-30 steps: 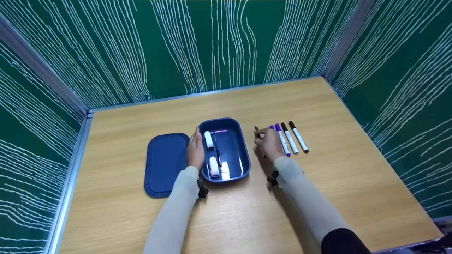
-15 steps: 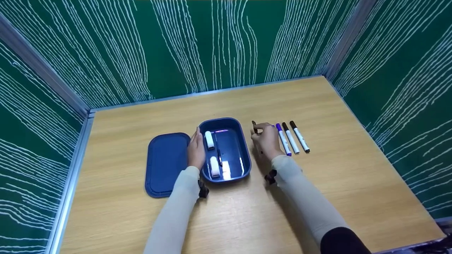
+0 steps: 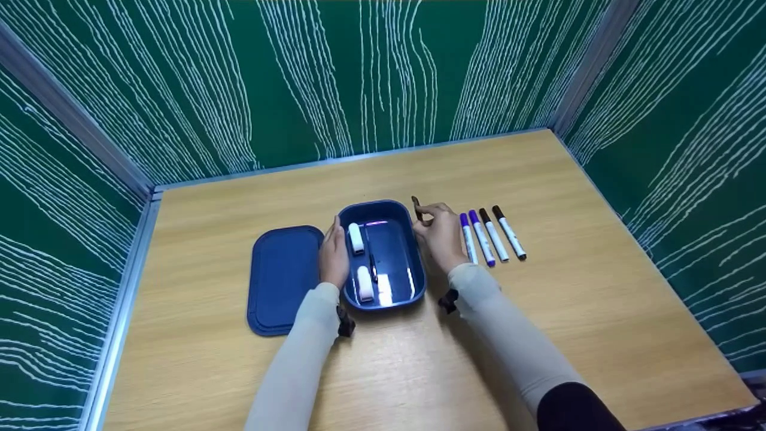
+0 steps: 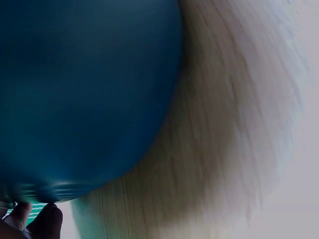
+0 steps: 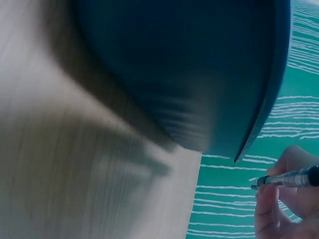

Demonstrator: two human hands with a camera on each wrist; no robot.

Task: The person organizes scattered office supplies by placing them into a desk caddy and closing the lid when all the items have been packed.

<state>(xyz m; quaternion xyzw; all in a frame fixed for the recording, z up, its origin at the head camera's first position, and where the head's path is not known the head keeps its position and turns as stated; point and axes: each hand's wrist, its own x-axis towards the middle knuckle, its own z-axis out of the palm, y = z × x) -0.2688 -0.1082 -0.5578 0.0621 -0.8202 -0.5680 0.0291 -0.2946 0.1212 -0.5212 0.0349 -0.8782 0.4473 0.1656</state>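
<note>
A dark blue rectangular box [image 3: 402, 275], uncovered, holds two white oblong objects [image 3: 356, 238] and a thin dark pen [image 3: 373, 266]. My left hand [image 3: 334, 257] rests along the box's left side, fingers extended. Beside the right rim, my right hand [image 3: 441, 236] pinches a pen [image 3: 416, 207] between thumb and fingers. The right wrist view shows this pen [image 5: 294, 178] with a see-through barrel, close to the box's outer wall [image 5: 174, 74]. Only fingertips [image 4: 47, 221] of the left hand appear in the left wrist view, under the blurred box wall.
The blue lid [image 3: 280, 281] lies flat left of the box. Several white markers [image 3: 492, 236] with purple or black caps lie in a row to the right. Green panels with white wavy lines [image 3: 395, 72] border the wooden table [image 3: 383, 371] at the back and sides.
My right hand has lifted the pen and moved left, away from the markers to the box's right rim. My left hand has stayed against the box.
</note>
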